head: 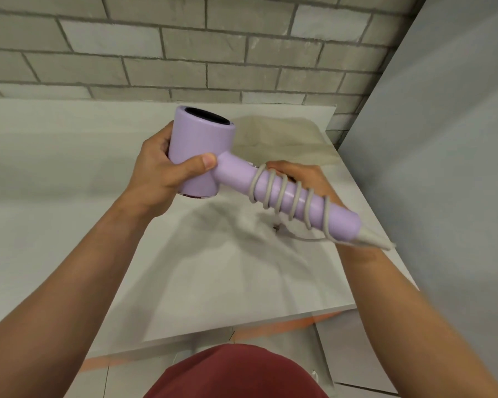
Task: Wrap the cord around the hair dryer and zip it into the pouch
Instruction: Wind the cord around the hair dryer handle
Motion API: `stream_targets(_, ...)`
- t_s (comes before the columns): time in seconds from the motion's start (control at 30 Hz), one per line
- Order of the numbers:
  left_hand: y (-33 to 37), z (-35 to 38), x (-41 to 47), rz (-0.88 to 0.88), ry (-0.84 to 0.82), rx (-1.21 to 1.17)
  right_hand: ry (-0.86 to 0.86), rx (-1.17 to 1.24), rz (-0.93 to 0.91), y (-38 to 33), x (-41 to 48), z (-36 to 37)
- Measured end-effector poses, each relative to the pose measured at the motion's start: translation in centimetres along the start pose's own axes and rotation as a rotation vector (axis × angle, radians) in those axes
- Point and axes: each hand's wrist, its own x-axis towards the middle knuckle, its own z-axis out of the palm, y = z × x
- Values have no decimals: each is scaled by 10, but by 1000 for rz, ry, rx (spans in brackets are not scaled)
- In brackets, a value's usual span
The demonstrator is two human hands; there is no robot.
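Over the white tabletop (69, 168), your left hand (158, 170) grips the hair dryer (202, 145) head, centre frame. Its handle runs lower right, and your right hand (302, 173) pinches the coiled cord (282, 193) behind it. The pouch (285, 139) lies just beyond.

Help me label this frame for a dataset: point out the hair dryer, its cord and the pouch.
hair dryer (202, 147): head view, on the lilac barrel.
cord (373, 239): head view, on the grey cone at the handle's end.
pouch (288, 142): head view, on its beige fabric behind the dryer.
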Motion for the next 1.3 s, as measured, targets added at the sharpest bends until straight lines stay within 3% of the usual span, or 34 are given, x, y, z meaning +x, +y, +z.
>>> stream_targets(0.07,-2,0,2,-4,60,9,-64,-76,83,8,-9,20)
stream_targets(0.13,-5,0,3,-21,125,13,-11,-225,211,15,-18,29)
stream_targets(0.17,-6,0,3,-30,156,10,-97,-383,114,24,-18,37)
stream_targets(0.2,-7,2,3,-38,188,5,-214,-258,174,17,-16,39)
stream_targets(0.23,-8,3,4,-46,222,2,-119,-290,95,10,-7,42)
stream_targets(0.33,-12,4,7,-64,338,30,-120,-95,41,-15,-2,41)
stream_targets(0.5,-16,0,10,-75,443,183,-297,-29,61,-35,-12,25)
stream_targets(0.8,-26,4,5,-19,387,461,-435,-86,55,-50,-22,-27)
stream_targets(1.17,-27,1,4,-22,211,583,49,-234,-100,-47,-14,-47)
stream_targets(1.3,-27,-2,1,-38,81,577,139,-317,-169,-40,-4,-48)
